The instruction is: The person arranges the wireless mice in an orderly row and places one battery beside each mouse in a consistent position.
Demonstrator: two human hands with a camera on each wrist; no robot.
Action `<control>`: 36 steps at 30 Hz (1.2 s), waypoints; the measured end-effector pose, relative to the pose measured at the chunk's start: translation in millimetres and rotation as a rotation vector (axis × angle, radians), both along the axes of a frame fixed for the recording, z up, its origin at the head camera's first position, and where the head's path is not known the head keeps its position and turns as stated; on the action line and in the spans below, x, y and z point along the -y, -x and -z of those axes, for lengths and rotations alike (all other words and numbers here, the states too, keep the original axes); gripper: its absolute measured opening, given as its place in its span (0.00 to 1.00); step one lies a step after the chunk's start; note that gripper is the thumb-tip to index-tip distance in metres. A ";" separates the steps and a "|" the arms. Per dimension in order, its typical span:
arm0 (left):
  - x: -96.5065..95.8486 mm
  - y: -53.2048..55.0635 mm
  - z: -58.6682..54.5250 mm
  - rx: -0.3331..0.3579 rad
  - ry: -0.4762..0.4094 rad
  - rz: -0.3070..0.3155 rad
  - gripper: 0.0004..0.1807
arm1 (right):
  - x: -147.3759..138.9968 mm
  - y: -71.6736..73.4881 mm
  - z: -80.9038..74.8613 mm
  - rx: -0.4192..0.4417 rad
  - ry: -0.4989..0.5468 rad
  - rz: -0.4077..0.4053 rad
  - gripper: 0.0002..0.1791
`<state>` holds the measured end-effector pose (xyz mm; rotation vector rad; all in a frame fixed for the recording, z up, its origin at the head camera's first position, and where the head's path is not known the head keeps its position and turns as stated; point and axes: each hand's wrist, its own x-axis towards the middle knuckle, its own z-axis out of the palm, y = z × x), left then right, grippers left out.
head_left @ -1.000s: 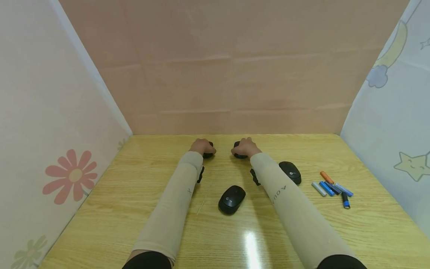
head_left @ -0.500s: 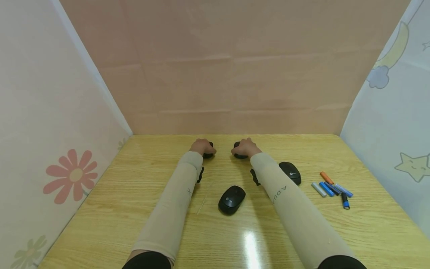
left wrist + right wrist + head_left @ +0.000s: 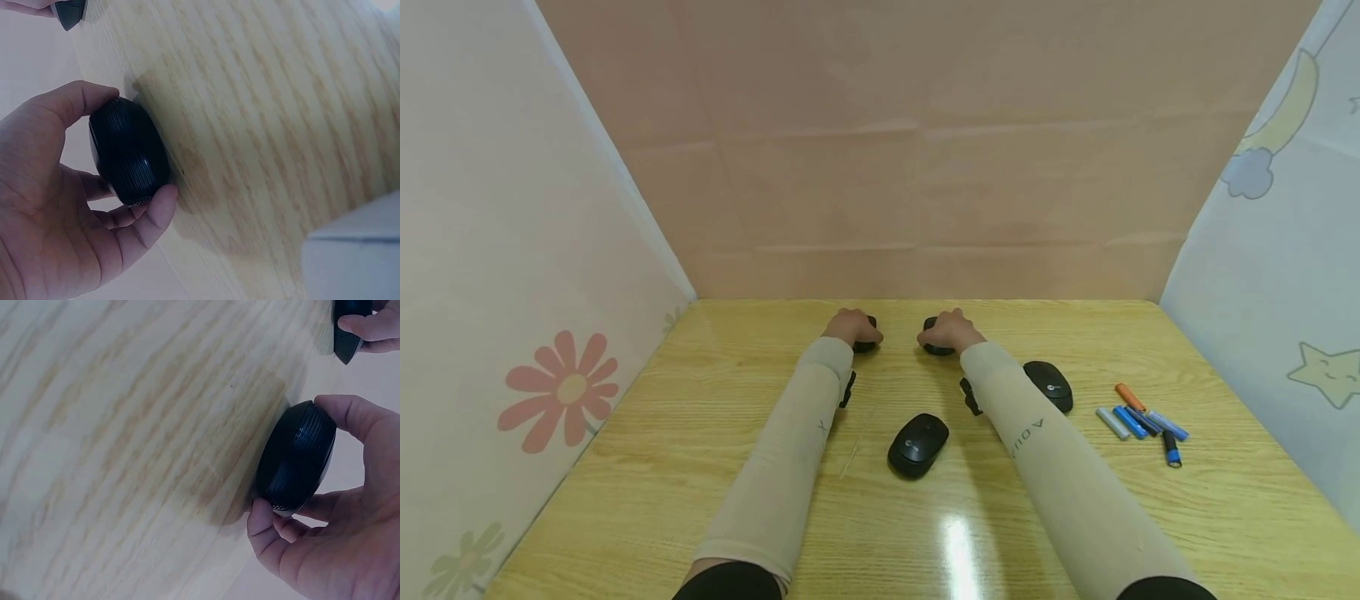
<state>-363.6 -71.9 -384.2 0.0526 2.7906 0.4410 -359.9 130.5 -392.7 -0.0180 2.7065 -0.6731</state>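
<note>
Near the far edge of the table, my left hand (image 3: pixel 852 326) grips a black computer mouse (image 3: pixel 128 150) by its sides, thumb on one side and fingers on the other. A short gap to the right, my right hand (image 3: pixel 951 331) holds another black computer mouse (image 3: pixel 297 459) in the same way. Both mice sit on or just at the wooden tabletop; the hands hide part of each in the head view. A third black mouse (image 3: pixel 918 446) lies between my forearms, nearer to me. Partly behind my right sleeve lies one more mouse (image 3: pixel 1049 385).
Several batteries (image 3: pixel 1129 422) lie in a cluster on the right of the wooden table (image 3: pixel 625 467), with an orange one (image 3: pixel 1130 396) at the back. A brown panel (image 3: pixel 917 167) stands along the far edge. Patterned walls (image 3: pixel 1262 333) close in both sides.
Both hands keep their hold on the mice and stay almost in place. Only a very slight shift of the head view shows.
</note>
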 end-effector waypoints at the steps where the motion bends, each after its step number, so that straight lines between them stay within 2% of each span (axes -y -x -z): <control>1: -0.2 -0.5 -0.4 0.000 0.002 0.001 0.34 | 0.0 -0.3 -0.4 0.002 -0.003 0.000 0.40; 7: -1.7 -2.0 -1.6 -0.001 0.008 0.003 0.34 | -2.3 -0.1 0.2 0.006 -0.007 -0.007 0.40; 16: -6.0 12.8 8.0 0.015 0.000 -0.038 0.36 | -6.1 -0.3 -0.5 0.007 -0.008 -0.034 0.42; 21: -4.9 4.4 3.4 0.006 -0.004 -0.014 0.35 | -6.0 0.0 -3.4 0.019 -0.049 -0.068 0.43; 26: -2.7 -1.5 -0.1 0.003 0.040 0.024 0.37 | -6.6 -1.0 -8.6 0.026 -0.052 -0.094 0.43; 36: 0.7 3.8 7.3 -0.008 0.083 0.066 0.40 | -12.7 -3.1 -22.7 -0.019 -0.032 -0.118 0.40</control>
